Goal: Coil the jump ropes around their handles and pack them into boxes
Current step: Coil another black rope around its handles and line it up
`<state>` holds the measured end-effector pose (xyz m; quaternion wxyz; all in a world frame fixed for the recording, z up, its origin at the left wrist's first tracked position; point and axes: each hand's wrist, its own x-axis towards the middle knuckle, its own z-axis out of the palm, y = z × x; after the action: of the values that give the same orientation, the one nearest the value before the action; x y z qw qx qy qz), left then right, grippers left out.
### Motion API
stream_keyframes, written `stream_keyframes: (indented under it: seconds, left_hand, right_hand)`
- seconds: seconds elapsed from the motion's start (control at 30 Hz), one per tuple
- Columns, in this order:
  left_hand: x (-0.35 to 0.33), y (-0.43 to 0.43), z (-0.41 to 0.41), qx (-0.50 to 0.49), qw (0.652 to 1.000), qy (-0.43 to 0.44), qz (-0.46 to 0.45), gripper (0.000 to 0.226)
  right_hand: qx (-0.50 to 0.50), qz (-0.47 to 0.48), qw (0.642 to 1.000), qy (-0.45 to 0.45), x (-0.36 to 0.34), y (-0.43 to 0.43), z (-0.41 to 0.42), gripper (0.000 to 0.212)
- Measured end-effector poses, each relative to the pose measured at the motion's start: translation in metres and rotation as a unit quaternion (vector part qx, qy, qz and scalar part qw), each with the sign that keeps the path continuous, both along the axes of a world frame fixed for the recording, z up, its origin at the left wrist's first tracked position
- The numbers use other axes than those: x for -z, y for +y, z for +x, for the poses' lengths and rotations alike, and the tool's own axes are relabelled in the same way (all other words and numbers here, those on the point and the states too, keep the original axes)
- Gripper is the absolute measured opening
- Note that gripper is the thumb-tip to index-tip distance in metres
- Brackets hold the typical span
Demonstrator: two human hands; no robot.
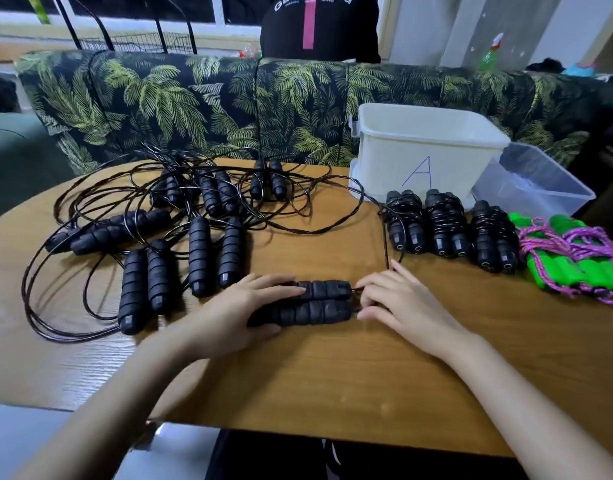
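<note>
While the left hand (242, 306) clasps a pair of handles (319, 303) lying side by side at the near middle of the bench (333, 375), its grip closed over them with fingers on top and thumb at the near side, the right hand (402, 299) works at their cord ends. Its grip appears to pinch the cord (386, 237) where it leaves the handles. This looks like the start of coiling another rope, since no turns sit on the pair yet. Next, the cord, trailing toward the white box (419, 147), needs drawing taut and winding round both handles. Three wound black bundles (443, 223) and a green bundle (572, 261) wait unpacked near the box, and loose ropes (201, 216) lie tangled at left.
</note>
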<state>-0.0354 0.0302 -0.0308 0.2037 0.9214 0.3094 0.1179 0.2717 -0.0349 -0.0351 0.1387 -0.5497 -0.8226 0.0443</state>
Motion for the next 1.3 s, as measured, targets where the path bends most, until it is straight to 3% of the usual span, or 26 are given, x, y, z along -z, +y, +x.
stream_keyframes:
  seconds: [0.17, 0.4, 0.47, 0.6, 0.73, 0.87, 1.0, 1.13, 1.3]
  left_hand:
    - [0.015, -0.002, -0.001, 0.008, 0.998, -0.054, 0.025, 0.053]
    - [0.021, -0.007, -0.001, 0.005, 0.995, -0.08, 0.051, 0.049]
    - [0.021, -0.007, -0.001, 0.002, 0.995, -0.073, 0.066, 0.047]
    - [0.019, -0.009, 0.0, -0.007, 0.993, -0.064, 0.097, 0.046]
    - [0.02, -0.01, 0.0, -0.013, 0.992, -0.06, 0.108, 0.046]
    - [0.02, -0.012, 0.001, -0.02, 0.992, -0.066, 0.107, 0.045]
    - [0.022, -0.013, 0.004, -0.04, 0.991, -0.073, 0.109, 0.045]
    - [0.025, -0.014, 0.011, -0.068, 0.988, -0.082, 0.116, 0.046]
    - [0.024, -0.011, 0.026, -0.11, 0.984, -0.063, 0.126, 0.047]
  right_hand:
    - [0.006, 0.028, 0.998, 0.054, 0.014, -0.018, 0.003, 0.037]
    - [0.008, 0.024, 0.997, 0.074, 0.009, -0.019, 0.004, 0.03]
    - [0.022, 0.014, 0.998, 0.058, 0.005, -0.02, 0.006, 0.029]
    - [0.07, 0.024, 0.997, -0.009, 0.0, -0.02, 0.012, 0.055]
    - [0.044, 0.138, 0.985, -0.095, 0.006, -0.014, 0.021, 0.032]
    - [0.072, 0.187, 0.973, -0.117, 0.007, -0.015, 0.032, 0.04]
    - [0.13, 0.237, 0.957, -0.109, 0.007, -0.026, 0.032, 0.06]
    - [0.176, 0.261, 0.947, -0.063, 0.002, -0.032, 0.028, 0.059]
    - [0.142, 0.234, 0.959, -0.072, 0.002, -0.034, 0.034, 0.054]
